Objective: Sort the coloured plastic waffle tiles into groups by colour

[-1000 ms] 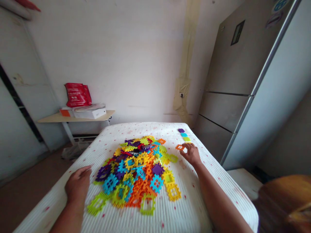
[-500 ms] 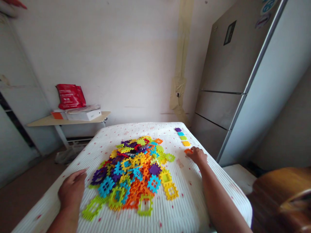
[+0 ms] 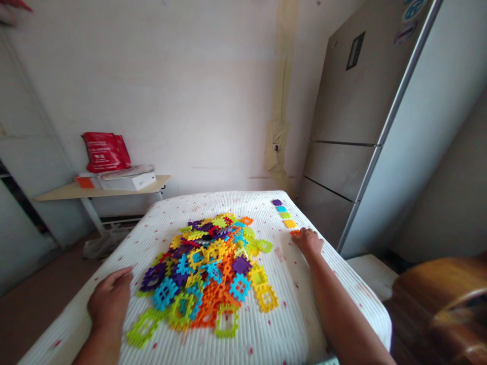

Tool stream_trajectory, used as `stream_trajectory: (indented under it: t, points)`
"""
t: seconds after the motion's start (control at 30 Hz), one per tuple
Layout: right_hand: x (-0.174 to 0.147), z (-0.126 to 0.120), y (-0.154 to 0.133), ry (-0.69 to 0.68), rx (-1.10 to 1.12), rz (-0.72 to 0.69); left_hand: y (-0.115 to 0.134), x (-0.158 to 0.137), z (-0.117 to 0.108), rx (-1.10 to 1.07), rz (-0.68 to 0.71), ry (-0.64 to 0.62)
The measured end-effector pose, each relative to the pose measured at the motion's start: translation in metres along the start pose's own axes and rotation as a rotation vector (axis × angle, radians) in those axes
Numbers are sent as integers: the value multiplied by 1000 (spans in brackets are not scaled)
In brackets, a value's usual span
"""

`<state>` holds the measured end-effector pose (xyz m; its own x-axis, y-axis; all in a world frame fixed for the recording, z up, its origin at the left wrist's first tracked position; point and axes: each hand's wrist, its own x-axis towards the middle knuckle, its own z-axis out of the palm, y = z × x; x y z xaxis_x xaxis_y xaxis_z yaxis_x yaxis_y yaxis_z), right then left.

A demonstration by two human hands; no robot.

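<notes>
A heap of interlocking plastic building blocks (image 3: 213,268) in several colours lies on the white covered table. Along the far right edge runs a row: a purple block (image 3: 277,202), a blue block (image 3: 281,209), a green block (image 3: 285,215) and a yellow block (image 3: 290,223). At the near end of this row, my right hand (image 3: 309,241) has its fingers on an orange block (image 3: 294,233), which they partly hide. My left hand (image 3: 111,294) rests left of the heap, its fingers loosely extended and holding nothing.
A tall grey refrigerator (image 3: 342,111) stands beyond the table's right side. At the back left, a small desk (image 3: 68,191) bears a red bag (image 3: 106,152) and a white box (image 3: 131,181). A brown wooden piece of furniture (image 3: 426,284) is at the lower right.
My right hand has shifted the orange block slightly forward, closer to the yellow block in the row. The left hand stays by the heap. The view has turned slightly.
</notes>
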<state>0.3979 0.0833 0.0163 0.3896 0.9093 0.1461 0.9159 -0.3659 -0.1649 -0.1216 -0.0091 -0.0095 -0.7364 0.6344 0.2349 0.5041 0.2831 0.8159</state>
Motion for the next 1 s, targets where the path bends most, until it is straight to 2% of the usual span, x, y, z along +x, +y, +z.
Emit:
stream_trajectory:
  t: [1.0]
  points:
    - [1,1,-2,-14,20,24,1,0,0,13,4,-11]
